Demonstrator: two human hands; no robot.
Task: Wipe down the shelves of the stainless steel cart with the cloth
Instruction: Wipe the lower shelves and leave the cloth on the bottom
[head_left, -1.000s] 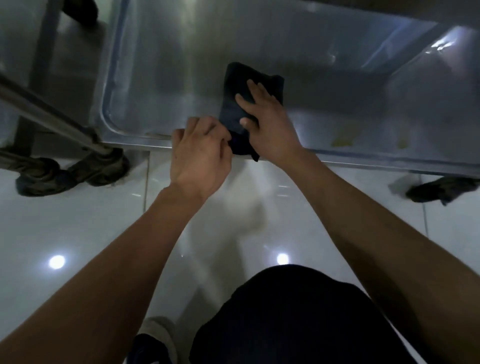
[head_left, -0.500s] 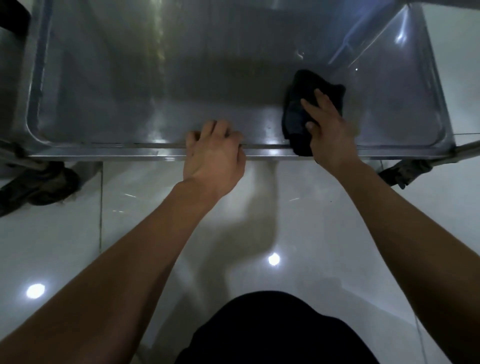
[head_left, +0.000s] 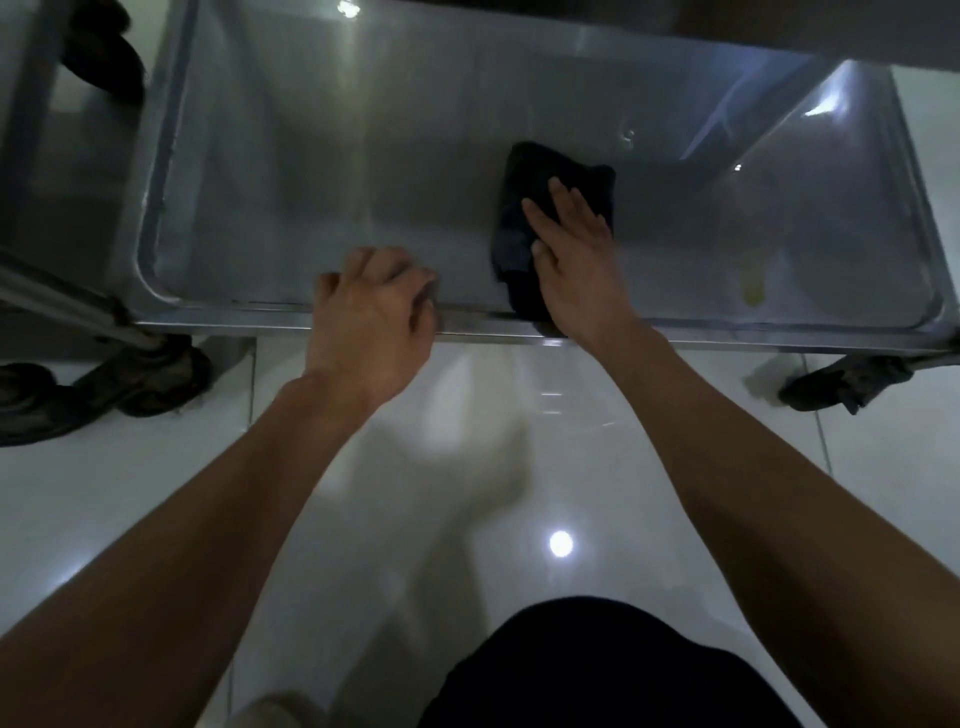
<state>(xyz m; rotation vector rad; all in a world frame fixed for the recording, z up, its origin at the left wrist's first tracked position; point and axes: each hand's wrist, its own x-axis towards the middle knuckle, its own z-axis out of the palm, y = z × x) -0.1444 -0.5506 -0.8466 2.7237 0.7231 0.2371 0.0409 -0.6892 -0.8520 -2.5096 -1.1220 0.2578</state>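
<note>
Item: dark cloth, folded into a thick pad, lying on the lower shelf of the stainless steel cart, right of the shelf's middle. Long axis ran from the near rim toward the back of the shelf; the near end reached the rim and lapped over it slightly.

Right hand: laid flat on top of the cloth, fingers straight and a little spread, pointing away from the person and slightly left. It pressed the cloth down; nothing was curled round it. Forearm came in from the lower right, wrist just above the rim.

Left hand: fingers curled over the near rim, gripping it, well left of the cloth and not touching it. Judged to be steadying the cart.

Governing relation: the cloth sat directly under the right palm, so the right hand was the working hand. Unwiped-looking ground lay to its right, where a yellowish stain showed near the front right corner, apart from the cloth. The broad left half of the shelf lay beyond the left hand.

Judgement: a sideways sweep along the shelf was likely next, across the cloth's long axis; reaching the stain would call for a rightward slide with pressure kept flat.

Also present: cart caster at right, white tiled floor.
</note>
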